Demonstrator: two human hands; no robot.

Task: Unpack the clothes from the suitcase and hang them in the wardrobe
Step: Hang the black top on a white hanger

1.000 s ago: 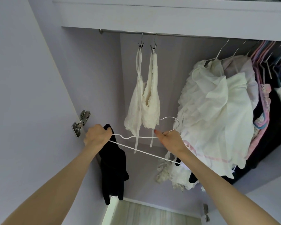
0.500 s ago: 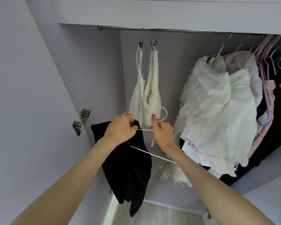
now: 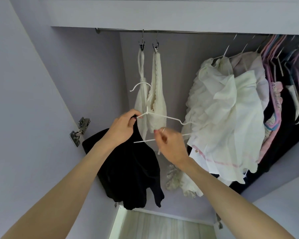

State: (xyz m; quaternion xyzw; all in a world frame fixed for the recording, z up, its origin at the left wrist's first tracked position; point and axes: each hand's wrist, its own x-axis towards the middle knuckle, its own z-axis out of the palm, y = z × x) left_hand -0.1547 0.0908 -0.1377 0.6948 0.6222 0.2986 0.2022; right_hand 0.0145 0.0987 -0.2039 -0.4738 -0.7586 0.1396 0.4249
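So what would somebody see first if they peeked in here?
Two hands in the middle: the left hand grips a black top against a white hanger, and the right hand pinches its bottom bar. Behind them, two cream tops dangle from the rail.

We are looking up into a built-in bedroom wardrobe in a home. A round metal hanging rail [image 3: 171, 31] runs under a pale lilac shelf board [image 3: 162, 12]. Below the rail hang two cream lace tops on metal clip hooks [image 3: 154, 94], and further right along it a crowd of white ruffled garments [image 3: 231, 107] and pink plastic hangers [image 3: 273, 49]. Left of the rail sits a steel door hinge [image 3: 79, 130]; far beneath it shows pale wood flooring [image 3: 162, 226].
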